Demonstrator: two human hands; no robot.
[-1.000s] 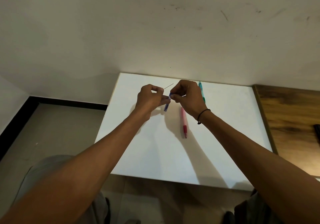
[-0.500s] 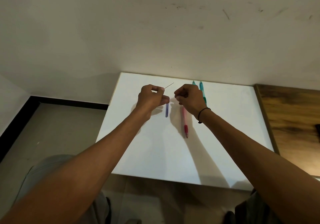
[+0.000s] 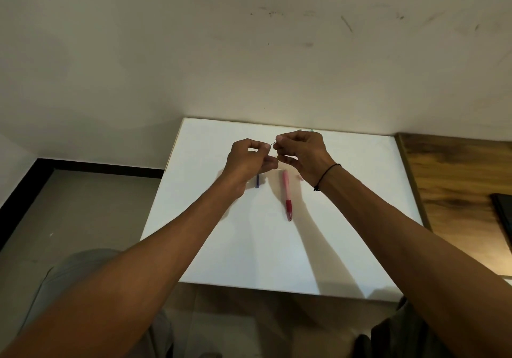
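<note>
Blue pen piece (image 3: 257,181) lay released on bench (image 3: 346,219); right hand (image 3: 300,152) had moved up, pinching thin rod (image 3: 274,143) tip; left hand (image 3: 250,158) pinched other end. Pen likely mid-dismantling.

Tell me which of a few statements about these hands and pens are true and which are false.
1. The left hand and right hand both pinch a thin rod above the white table. True.
2. The red pen sits in the right hand. False: it lies on the table, untouched.
3. A dark band circles the right wrist. True.
4. The blue piece is lifted off the table. False: it lies there, partly hidden behind the left hand.
</note>
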